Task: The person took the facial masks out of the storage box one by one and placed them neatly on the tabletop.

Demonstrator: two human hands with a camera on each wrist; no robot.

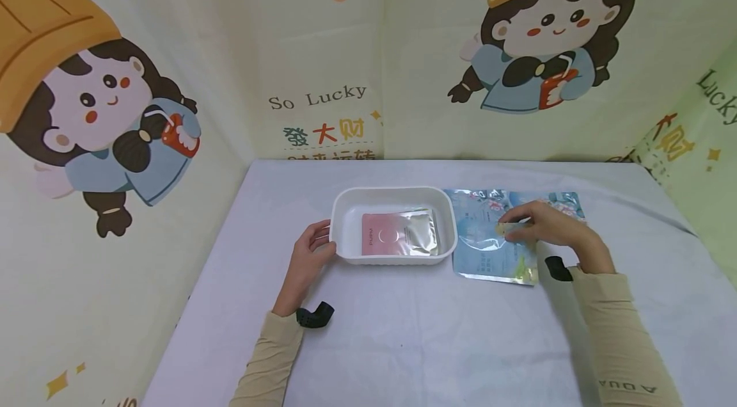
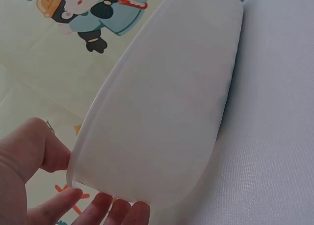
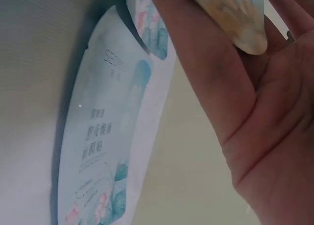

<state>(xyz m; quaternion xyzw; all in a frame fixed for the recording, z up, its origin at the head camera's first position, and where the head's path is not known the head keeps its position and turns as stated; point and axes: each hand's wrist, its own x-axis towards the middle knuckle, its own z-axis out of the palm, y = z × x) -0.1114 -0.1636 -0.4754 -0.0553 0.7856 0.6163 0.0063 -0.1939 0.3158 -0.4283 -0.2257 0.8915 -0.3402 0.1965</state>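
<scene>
A white plastic tray (image 1: 397, 260) stands on the cloth, with a pink and silver sachet (image 1: 384, 233) lying inside it. My left hand (image 1: 311, 258) grips the tray's left end; in the left wrist view the thumb is at the rim and the fingertips (image 2: 141, 212) bend against the outer wall. Beside the tray, blue face mask packets (image 1: 489, 260) with flower prints lie flat and close together. Over them, my right hand (image 1: 544, 228) pinches a flat blue-and-yellowish piece (image 3: 250, 36) with a rounded end; the fingers hide the rest, and I cannot tell its kind.
A white cloth (image 1: 397, 336) covers the table. Behind and to the sides hang cream curtains (image 1: 414, 74) printed with cartoon figures and lettering. The packets lie close against the tray's right side.
</scene>
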